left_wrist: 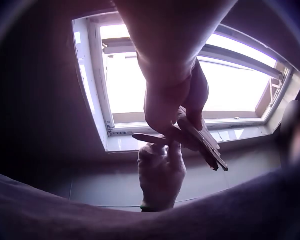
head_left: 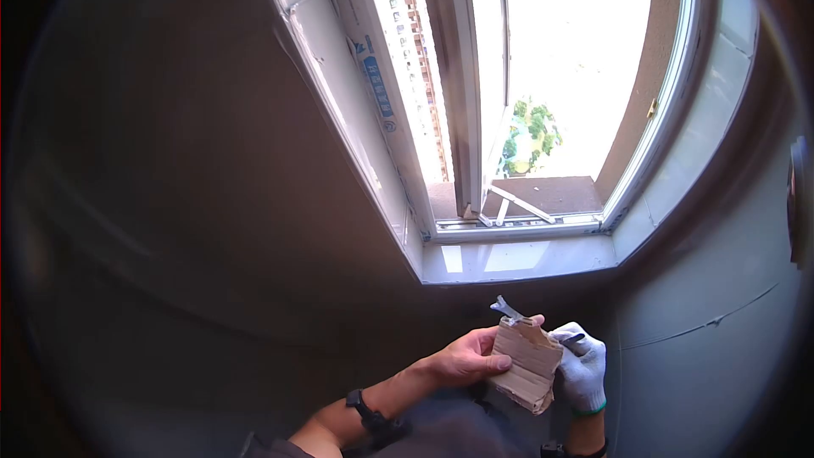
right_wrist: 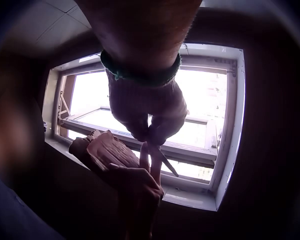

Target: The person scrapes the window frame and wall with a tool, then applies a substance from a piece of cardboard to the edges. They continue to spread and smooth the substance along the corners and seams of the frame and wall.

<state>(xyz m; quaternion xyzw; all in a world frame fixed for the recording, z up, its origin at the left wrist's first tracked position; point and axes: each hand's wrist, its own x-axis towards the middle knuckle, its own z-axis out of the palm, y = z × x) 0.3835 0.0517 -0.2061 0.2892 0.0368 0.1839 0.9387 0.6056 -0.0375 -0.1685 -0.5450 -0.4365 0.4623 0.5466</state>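
Observation:
My bare left hand (head_left: 469, 360) (left_wrist: 172, 97) holds a folded piece of brown corrugated cardboard (head_left: 527, 365) (right_wrist: 110, 150), its thumb lying on the front face. At the cardboard's upper edge a small whitish strip (head_left: 504, 309) sticks up; what it is, I cannot tell. On the other side, my right hand (head_left: 582, 369) (right_wrist: 147, 107) wears a white knit glove with a green cuff. Between its thumb and fingers it pinches a thin, dark, flat piece (left_wrist: 146, 138) (right_wrist: 169, 166), close against the left fingertips.
Beyond the hands, a window with a white frame (head_left: 517, 229) stands open, with a hinge arm (head_left: 524, 203) at its bottom. A glossy white sill (head_left: 530, 259) runs below it. On the right a cable (head_left: 678, 335) crosses the grey wall (head_left: 704, 390).

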